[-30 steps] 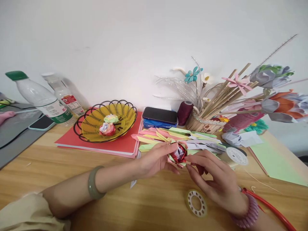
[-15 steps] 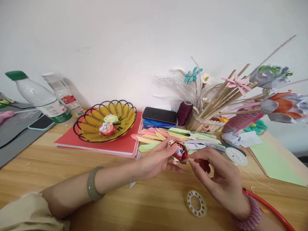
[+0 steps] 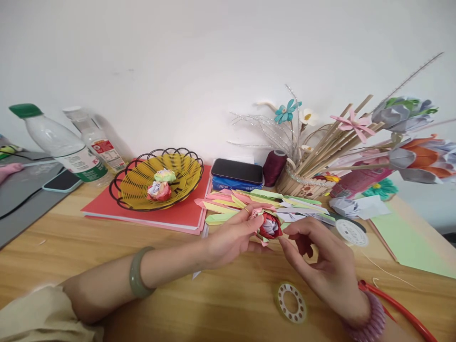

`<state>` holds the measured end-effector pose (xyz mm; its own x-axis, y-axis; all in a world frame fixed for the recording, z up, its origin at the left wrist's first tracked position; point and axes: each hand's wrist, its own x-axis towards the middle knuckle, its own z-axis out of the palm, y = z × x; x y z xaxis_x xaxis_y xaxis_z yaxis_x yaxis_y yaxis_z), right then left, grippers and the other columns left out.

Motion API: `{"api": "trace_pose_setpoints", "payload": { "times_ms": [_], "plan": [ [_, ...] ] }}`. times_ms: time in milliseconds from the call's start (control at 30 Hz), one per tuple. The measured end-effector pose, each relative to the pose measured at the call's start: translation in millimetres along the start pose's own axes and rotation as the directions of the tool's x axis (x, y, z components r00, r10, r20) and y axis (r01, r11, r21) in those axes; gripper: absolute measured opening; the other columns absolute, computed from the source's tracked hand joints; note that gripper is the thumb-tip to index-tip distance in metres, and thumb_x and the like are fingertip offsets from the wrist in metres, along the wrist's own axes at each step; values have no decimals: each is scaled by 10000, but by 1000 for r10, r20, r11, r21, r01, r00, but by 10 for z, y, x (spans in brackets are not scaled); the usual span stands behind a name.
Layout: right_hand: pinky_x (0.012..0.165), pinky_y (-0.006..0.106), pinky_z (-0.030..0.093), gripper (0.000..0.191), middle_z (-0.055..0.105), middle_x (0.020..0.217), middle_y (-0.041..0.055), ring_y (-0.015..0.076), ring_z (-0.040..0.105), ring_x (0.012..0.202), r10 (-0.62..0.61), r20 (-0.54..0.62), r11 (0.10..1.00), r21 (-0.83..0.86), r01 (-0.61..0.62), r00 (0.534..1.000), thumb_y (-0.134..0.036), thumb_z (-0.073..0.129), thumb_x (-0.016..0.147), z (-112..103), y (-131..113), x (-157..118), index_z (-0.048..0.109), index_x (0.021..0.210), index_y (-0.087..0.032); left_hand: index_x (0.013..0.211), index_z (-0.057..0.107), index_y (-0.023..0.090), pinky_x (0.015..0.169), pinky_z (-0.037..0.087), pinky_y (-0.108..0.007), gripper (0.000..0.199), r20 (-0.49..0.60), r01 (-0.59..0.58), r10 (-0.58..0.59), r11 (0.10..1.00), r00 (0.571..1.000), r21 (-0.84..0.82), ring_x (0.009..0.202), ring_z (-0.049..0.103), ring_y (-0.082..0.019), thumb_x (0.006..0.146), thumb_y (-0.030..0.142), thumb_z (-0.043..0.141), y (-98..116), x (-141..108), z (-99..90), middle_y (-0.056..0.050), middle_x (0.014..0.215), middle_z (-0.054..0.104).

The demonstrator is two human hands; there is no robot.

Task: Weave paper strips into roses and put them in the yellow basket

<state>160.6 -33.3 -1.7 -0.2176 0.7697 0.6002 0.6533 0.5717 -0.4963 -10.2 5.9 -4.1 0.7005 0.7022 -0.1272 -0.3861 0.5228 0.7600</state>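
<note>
A folded paper flower [image 3: 270, 226], with a pale centre, red inner petals and pink and green outer tips, is held above the table. My left hand [image 3: 233, 237] is closed on its left side, the thumb lying over the petals and the other fingers partly hidden behind. At the flower's right edge is my right hand [image 3: 320, 261], its thumb and forefinger bent in a loose pinch at the petal tips; the exact contact is hard to see. Just behind lie many folded paper strips [image 3: 228, 206] in pink, yellow, green and white.
A yellow woven basket [image 3: 185, 178] with two paper flowers rests on red paper [image 3: 107, 209]. Bottles [image 3: 76, 159] stand left. Behind are a phone [image 3: 237, 171], thread spool [image 3: 275, 167] and stick-filled pot [image 3: 302, 185]. A tape roll [image 3: 291, 303] lies in front, red tubing [image 3: 399, 308] right.
The flower has turned in my left hand, with more pink showing at its left. My right thumb and forefinger have moved slightly apart at its edge. The view has shifted a little.
</note>
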Motion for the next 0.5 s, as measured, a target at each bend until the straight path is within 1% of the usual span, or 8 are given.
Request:
{"api": "trace_pose_setpoints", "payload": {
  "times_ms": [133, 233, 300, 367, 433, 500],
  "plan": [
    [417, 215, 356, 78, 491, 655, -15, 82, 421, 490, 17, 23, 1000, 14, -17, 1000, -157, 569, 783, 16, 19, 1, 538, 843, -196, 1080, 494, 252, 764, 420, -305, 310, -22, -13, 12, 999, 1000, -47, 857, 527, -122, 786, 320, 563, -12, 2, -1, -22, 938, 551],
    [422, 217, 364, 44, 534, 680, -2, 90, 449, 506, 82, 49, 995, 58, -85, 995, -179, 544, 806, 1, 19, 23, 559, 842, -198, 1066, 512, 263, 764, 422, -317, 309, -33, -26, 25, 999, 999, -44, 863, 525, -130, 771, 324, 582, -17, 10, -12, -16, 936, 551],
    [450, 221, 385, 55, 567, 700, 6, 105, 490, 550, 156, 93, 981, 98, -165, 983, -219, 523, 826, -18, 20, 45, 575, 824, -201, 1052, 526, 262, 768, 425, -326, 290, -35, -38, 37, 998, 999, -43, 861, 520, -129, 772, 317, 581, -21, 16, -19, -17, 945, 551],
    [503, 225, 417, 108, 594, 717, 8, 121, 532, 614, 224, 173, 957, 149, -251, 959, -266, 506, 839, -34, 28, 69, 586, 800, -205, 1024, 544, 246, 773, 426, -330, 266, -37, -46, 44, 998, 998, -45, 855, 515, -126, 770, 313, 584, -24, 22, -21, -21, 957, 549],
    [537, 230, 436, 145, 604, 715, 6, 129, 549, 647, 255, 256, 930, 200, -309, 933, -304, 505, 840, -37, 44, 87, 588, 778, -202, 1006, 552, 232, 775, 425, -329, 271, -50, -43, 41, 998, 998, -37, 834, 513, -123, 757, 326, 598, -24, 27, -22, -24, 947, 550],
    [514, 229, 425, 148, 586, 679, 0, 124, 531, 613, 261, 276, 921, 216, -324, 925, -318, 526, 826, -28, 63, 93, 583, 765, -196, 1007, 549, 226, 758, 430, -324, 303, -76, -27, 26, 1000, 997, -7, 797, 509, -121, 741, 358, 608, -20, 31, -25, -26, 915, 551]
  ]
}}
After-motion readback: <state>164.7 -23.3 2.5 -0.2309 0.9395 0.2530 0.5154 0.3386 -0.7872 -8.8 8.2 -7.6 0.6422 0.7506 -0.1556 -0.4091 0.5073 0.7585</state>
